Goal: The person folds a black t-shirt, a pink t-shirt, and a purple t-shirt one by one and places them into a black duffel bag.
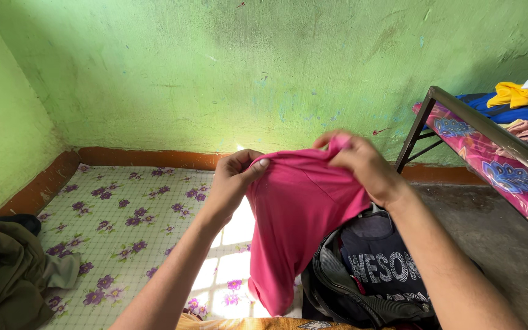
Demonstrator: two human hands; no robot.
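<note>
A pink garment (294, 220) hangs in front of me, held up by both hands at its top edge. My left hand (234, 174) pinches the upper left part of the cloth with thumb and fingers. My right hand (362, 160) grips the upper right part, with the fabric bunched under its fingers. The garment's lower end drapes down over an open dark backpack (337, 287). Inside the backpack lies a dark folded shirt (383, 260) with pale lettering.
A floor mat (123, 220) with purple flowers covers the left floor. An olive-green cloth heap (4, 269) lies at the left edge. At right stands a metal-framed bed (490, 131) with a pink patterned cover and piled clothes (520, 101). Green walls close in behind.
</note>
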